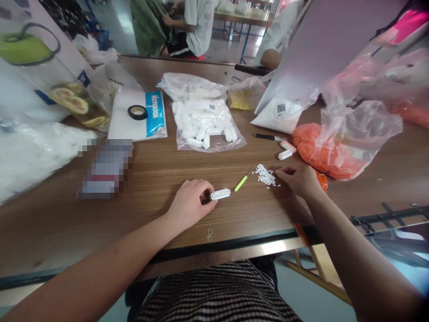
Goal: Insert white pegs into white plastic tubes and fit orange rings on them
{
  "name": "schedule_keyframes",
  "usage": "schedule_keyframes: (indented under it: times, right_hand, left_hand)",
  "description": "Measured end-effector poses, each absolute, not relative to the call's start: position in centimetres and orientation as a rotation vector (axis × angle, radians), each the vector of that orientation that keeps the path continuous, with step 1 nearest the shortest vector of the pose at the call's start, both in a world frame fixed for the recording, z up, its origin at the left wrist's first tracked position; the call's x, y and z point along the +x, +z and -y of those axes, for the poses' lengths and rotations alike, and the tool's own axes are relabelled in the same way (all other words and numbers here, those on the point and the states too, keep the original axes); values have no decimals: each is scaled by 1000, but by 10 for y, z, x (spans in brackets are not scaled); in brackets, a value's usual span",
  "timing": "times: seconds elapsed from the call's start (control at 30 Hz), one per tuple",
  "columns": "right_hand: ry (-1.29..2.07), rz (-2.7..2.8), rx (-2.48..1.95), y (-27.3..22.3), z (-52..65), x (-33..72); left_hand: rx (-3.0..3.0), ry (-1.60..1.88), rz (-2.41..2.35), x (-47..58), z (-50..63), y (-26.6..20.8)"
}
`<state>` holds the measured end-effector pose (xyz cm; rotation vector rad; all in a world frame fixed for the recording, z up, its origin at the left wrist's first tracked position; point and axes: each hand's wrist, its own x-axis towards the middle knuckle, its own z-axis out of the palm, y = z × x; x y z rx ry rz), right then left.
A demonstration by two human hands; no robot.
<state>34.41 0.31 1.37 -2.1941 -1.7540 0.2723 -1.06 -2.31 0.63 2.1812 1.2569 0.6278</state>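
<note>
My left hand [192,202] grips one end of a white connector housing [220,194] with rows of small holes, low over the table. Just right of it lies a green-handled pick [240,183] with a thin metal tip. Beyond the tip is a loose pile of tiny white plastic pieces [265,175]. My right hand [298,179] is at the pile's right edge, thumb and forefinger pinched together. Whether a piece is between those fingertips is too small to make out. Two white connector housings with orange parts [286,151] lie past my right hand.
Bags stand around: white housings [206,120], yellow pieces [243,94], white pieces [279,112], orange pieces [321,150]. A black-handled knife [268,137] lies behind the pile. Black tape [137,112] rests on a notebook [120,116], near a blurred-out object [106,170] and a bottle [67,85].
</note>
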Motion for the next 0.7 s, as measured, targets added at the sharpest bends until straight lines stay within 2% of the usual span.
schedule_keyframes:
  times: [0.17,0.27,0.5,0.7]
  right_hand:
    - [369,1603,-2169,26,0,331]
    - [365,1576,-1976,42,10,299]
    - [756,2106,-1353,48,28,204]
    - [654,2297,-1214,27,20,188]
  left_hand:
    - [2168,630,-1245,-10,23,7]
    - [2169,635,-1253,-10,23,8]
    - [2174,656,-1253,-10,24,5]
    - [2174,658,-1232,-10,22,5]
